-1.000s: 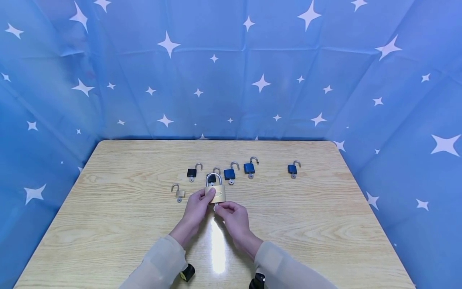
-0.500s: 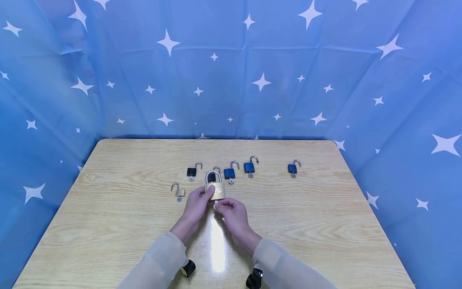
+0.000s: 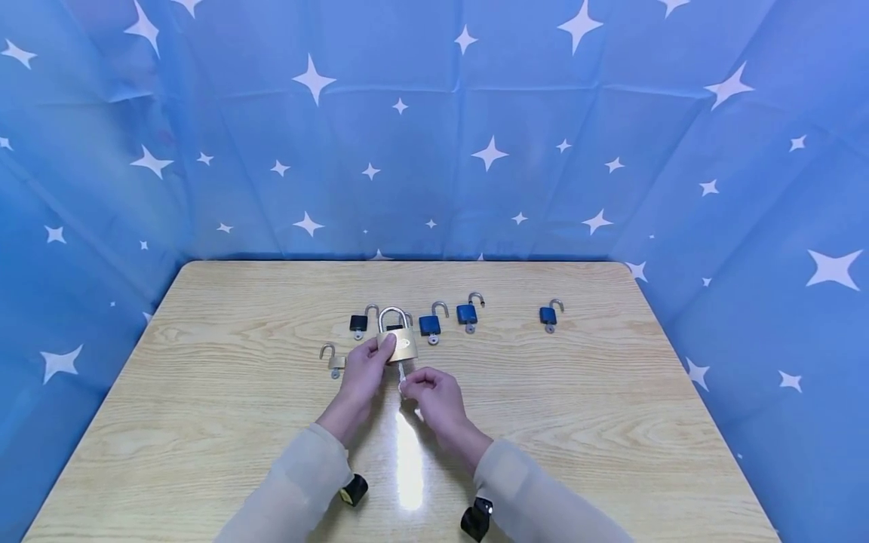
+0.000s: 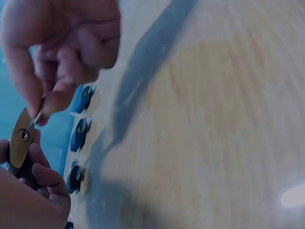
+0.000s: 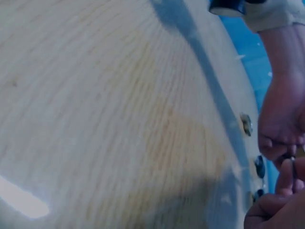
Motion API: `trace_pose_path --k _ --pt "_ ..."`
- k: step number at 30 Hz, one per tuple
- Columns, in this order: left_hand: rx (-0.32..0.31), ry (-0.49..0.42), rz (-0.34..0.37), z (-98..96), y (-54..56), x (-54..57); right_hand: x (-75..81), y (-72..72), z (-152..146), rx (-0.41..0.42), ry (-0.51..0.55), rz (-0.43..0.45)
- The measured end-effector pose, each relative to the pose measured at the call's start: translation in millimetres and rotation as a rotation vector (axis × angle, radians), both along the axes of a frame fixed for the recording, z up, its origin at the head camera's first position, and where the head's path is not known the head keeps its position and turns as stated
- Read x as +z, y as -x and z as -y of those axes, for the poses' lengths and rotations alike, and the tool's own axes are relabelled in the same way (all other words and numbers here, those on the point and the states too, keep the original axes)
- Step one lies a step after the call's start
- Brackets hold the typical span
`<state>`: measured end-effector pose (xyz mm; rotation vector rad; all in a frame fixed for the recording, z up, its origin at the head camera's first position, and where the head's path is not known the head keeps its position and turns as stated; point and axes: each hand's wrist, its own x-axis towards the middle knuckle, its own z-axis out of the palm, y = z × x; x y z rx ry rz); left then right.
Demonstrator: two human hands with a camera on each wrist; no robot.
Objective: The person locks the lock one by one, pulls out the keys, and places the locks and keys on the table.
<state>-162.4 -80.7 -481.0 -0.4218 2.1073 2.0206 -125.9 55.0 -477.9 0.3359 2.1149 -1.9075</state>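
Note:
A large brass padlock [image 3: 400, 345] is gripped at its left side by my left hand [image 3: 362, 371], thumb across its front. Its steel shackle [image 3: 392, 309] points away, both legs meeting the body. Below the lock, my right hand [image 3: 437, 396] pinches a silver key [image 3: 402, 374] between thumb and index finger. Much of the key's blade shows under the lock in the head view. From the left wrist, the key's tip is right at the round keyhole [image 4: 22, 135] in the lock's underside. The right wrist view mostly shows the tabletop, with both hands at its right edge.
Beyond the hands lie smaller padlocks with raised shackles and keys in them: blue ones [image 3: 430, 325], a black one [image 3: 358, 323] and a small brass one [image 3: 336, 363]. Another black padlock [image 3: 394, 327] is partly hidden behind the large one. A blue starry curtain stands behind the wooden table [image 3: 577, 422].
The left hand has moved the brass padlock away from the body and slightly left. More of the key's blade now shows between the lock and the right hand, which has moved little.

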Motion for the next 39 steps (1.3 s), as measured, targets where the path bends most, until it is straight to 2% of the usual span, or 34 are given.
trace_pose_path --k 4,8,11,15,20,26,30,35,39 --pt "0.005 0.028 -0.007 6.0 4.9 4.5 -1.6 -2.0 0 0.023 -0.013 -0.02" --pt "0.015 0.092 -0.013 14.9 9.8 11.3 0.0 -1.7 -2 0.032 -0.033 -0.044" --pt "0.026 0.18 -0.019 24.1 13.5 15.2 1.4 -0.1 -4 0.044 -0.045 -0.047" --pt "-0.012 0.327 -0.007 36.5 13.3 17.5 3.0 2.4 -5 0.063 -0.06 -0.048" --pt "-0.087 0.493 0.015 45.8 6.7 15.5 3.7 6.5 -6 0.093 -0.106 -0.075" --pt "-0.147 0.609 0.048 48.5 2.4 9.8 5.0 11.3 -5 0.132 -0.14 -0.077" --pt "-0.166 0.637 0.06 47.3 3.6 3.7 4.7 13.3 -3 0.158 -0.174 -0.06" --pt "-0.167 0.631 0.048 45.4 5.9 -0.3 4.2 14.8 -1 0.187 -0.192 -0.061" --pt "-0.185 0.731 0.014 45.0 8.9 -1.2 4.5 14.9 -1 0.21 -0.213 -0.07"
